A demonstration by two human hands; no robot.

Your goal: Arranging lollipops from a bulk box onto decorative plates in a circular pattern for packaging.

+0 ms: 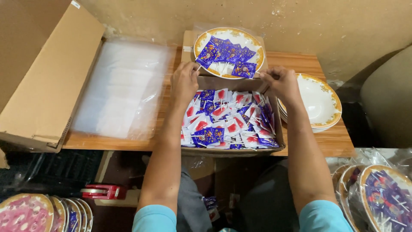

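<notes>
My left hand (184,81) and my right hand (281,81) reach over the far edge of an open cardboard box (240,151) filled with several small lollipop packets, blue ones and white ones with red centres (227,122). Both hands have their fingers closed at the near rim of a gold-rimmed white plate (229,32) that carries several blue packets (225,53) with white sticks. The left fingers pinch at a stick by the plate's left rim. What the right fingers grip is too small to make out.
A stack of empty gold-rimmed bowls (319,103) sits right of the box. A pile of clear plastic bags (122,86) lies on the wooden table (107,141), beside a large open carton (47,81). Wrapped filled plates (382,195) stand lower right and lower left (25,212); a red tape dispenser (103,192) lies below.
</notes>
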